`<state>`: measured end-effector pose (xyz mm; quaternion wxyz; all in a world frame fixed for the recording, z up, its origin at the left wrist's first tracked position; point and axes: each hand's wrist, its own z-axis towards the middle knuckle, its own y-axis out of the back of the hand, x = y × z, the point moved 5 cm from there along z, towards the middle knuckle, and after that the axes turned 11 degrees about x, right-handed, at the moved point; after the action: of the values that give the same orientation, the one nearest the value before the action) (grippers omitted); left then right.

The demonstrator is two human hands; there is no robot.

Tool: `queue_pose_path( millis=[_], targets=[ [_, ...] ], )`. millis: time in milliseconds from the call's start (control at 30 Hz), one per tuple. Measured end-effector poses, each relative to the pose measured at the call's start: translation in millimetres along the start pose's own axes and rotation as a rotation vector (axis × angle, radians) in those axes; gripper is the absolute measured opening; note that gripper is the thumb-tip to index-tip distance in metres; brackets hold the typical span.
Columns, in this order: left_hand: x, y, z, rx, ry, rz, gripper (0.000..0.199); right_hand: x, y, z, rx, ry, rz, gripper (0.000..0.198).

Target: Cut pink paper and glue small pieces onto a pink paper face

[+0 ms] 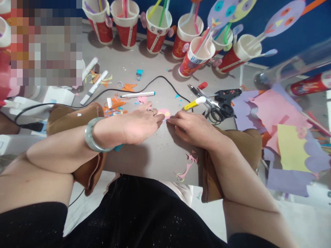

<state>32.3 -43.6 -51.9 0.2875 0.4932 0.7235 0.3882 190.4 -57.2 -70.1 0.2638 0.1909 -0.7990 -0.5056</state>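
Note:
A small pink paper cutout (164, 112) with yellow round spots lies on the grey table between my hands. My left hand (141, 124), with a ring and a jade-coloured bangle, has its fingers bent together on the cutout's left side. From the other side, the fingertips of my right hand (190, 128) are drawn together at its right edge. My fingers hide part of the cutout. Just past the hands lie a white marker with a blue end (138, 94) and a yellow marker (194, 103), its red cap (203, 85) apart from it.
Black-handled scissors (216, 112) and a black glue gun (227, 98) lie at right, beside purple, pink and yellow paper sheets (292, 144). Red paper cups (157, 32) holding straws line the back. A black cable (160, 77) crosses the table; paper scraps (115, 103) and brown cushions (238, 146) surround my arms.

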Motion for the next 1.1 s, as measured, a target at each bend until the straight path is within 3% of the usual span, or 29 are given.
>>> queue_pose_path(
  millis=[233,500,800,967,1100],
  targets=[
    [0.9,-1.1,0.5,-0.008,-0.008,-0.023,0.035,-2.4,-5.4,4.6,-0.013,0.040,0.221,0.040],
    [-2.5,2.8,1.2,0.139,0.035,-0.027,0.045,-0.6,-5.1,3.7,-0.022,0.091,0.278,0.041],
    [-0.5,-1.9,-0.1,0.000,0.014,-0.012,0.040,-1.3,-4.8,2.5,-0.029,0.111,0.274,0.041],
    [1.9,-1.5,-1.7,-0.084,-0.003,-0.136,0.040,-0.5,-2.6,2.6,-0.034,0.123,0.265,0.039],
    [1.8,2.3,-1.3,-0.003,-0.002,-0.117,0.035,-4.7,-2.9,1.6,-0.020,0.116,0.275,0.037]
  ],
)
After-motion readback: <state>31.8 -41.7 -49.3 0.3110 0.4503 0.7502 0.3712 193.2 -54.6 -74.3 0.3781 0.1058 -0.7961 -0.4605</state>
